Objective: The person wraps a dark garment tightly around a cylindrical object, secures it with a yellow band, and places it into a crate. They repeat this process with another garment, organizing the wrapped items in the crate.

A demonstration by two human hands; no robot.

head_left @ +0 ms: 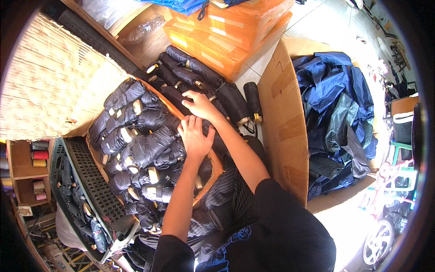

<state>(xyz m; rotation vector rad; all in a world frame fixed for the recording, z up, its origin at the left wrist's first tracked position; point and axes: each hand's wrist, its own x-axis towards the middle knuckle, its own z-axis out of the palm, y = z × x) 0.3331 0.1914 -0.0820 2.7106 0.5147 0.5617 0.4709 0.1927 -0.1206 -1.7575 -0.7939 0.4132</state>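
A cardboard carton holds many folded black umbrellas (147, 147) with cream-coloured handle ends. Its near-right rim (171, 105) is edged with orange-brown tape. My left hand (196, 138) rests on that rim, its fingers bent together over the edge. Just beyond it, my right hand (199, 105) stretches across the outer side of the rim, fingers apart and holding nothing that shows. More black umbrellas (190, 75) lie in a heap on the floor by my right hand. One single umbrella (253, 100) lies at the heap's right end.
A large open carton (283, 113) of blue and grey fabric (333, 99) stands at right. Orange-taped boxes (231, 34) are stacked at the back. The carton's flap (59, 81) spreads left, above a dark perforated plastic basket (97, 181). Thread spools (40, 158) sit on a shelf.
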